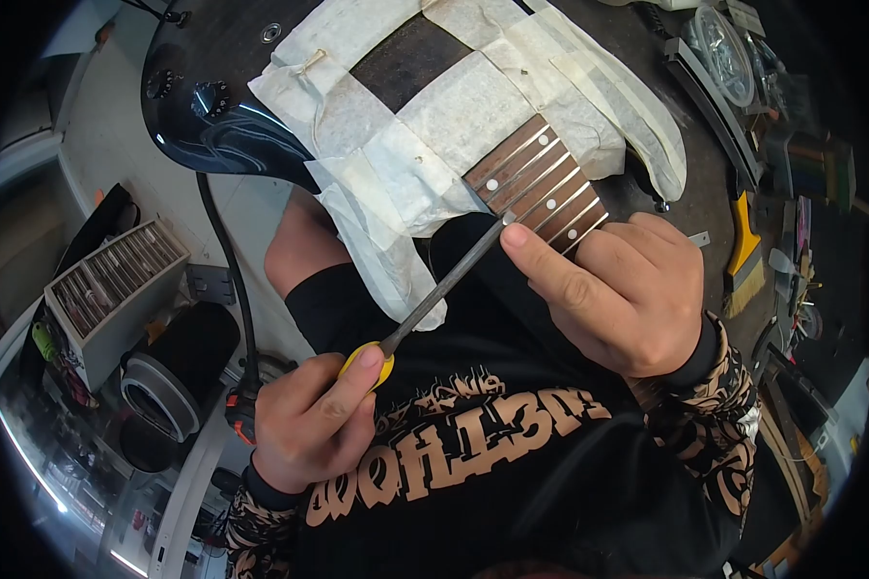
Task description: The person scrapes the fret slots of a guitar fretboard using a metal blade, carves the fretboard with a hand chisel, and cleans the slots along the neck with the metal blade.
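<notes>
Has pale floor at ten o'clock, a dark counter at two, and a bright streak of light along a glossy surface at eight.

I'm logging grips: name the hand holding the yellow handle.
The left hand, wrapped around the yellow handle; the right hand is at the tool's tip.

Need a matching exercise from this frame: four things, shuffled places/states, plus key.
1. Slim metal tool with yellow handle
2. Brown wooden fretboard with white dots
3. Yellow-handled brush with pale bristles
4. Off-white masking tape

A. Right of the right hand
B. Over part of the dark glossy guitar body
C. Gripped by the left hand
D. Uncovered, at the tool's tip

Pairs: 1-C; 2-D; 3-A; 4-B
</notes>
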{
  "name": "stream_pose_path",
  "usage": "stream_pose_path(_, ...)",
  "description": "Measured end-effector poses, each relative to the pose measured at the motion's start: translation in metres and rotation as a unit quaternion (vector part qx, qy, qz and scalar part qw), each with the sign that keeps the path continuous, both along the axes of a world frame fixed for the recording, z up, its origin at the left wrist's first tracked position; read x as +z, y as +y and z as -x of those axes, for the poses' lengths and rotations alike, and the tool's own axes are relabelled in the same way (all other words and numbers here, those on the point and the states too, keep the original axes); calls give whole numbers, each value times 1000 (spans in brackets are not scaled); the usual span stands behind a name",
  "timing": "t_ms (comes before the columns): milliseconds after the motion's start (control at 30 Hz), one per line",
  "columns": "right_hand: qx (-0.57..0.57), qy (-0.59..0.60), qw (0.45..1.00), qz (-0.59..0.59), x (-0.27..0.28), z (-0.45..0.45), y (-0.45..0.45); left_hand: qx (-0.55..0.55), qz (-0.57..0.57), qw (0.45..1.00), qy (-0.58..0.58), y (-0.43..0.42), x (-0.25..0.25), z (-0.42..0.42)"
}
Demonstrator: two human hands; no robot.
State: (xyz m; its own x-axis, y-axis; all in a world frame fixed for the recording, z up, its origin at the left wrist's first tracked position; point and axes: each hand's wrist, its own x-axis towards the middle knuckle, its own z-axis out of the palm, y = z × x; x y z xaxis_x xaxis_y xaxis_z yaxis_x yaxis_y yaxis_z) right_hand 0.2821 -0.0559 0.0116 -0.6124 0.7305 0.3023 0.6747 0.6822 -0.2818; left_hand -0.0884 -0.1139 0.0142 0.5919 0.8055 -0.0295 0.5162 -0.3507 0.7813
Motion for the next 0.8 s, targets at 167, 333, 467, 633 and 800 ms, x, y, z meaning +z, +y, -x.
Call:
stream_pose_path(167, -7, 15, 1000, -10, -5, 1, 0, -2, 4, 1000, 5, 2, 3, -3)
stream_pose_path(333, -10, 13, 1000, -9, -4, 0, 1, 26, -6, 1000, 2, 4, 5, -11)
stream_pose_path(467, -14, 16, 1000, -2, -3, 0, 1, 28, -4, 1000, 4, 4, 7, -13)
stream_pose_path(633, -13, 25, 1000, -8, -6, -1, -1, -2, 8, 1000, 11, 6, 13, -9)
stream_pose_path(800, -19, 24, 999, 7, -2, 0, 0, -5, 21, 1000, 16, 10, 16, -12)
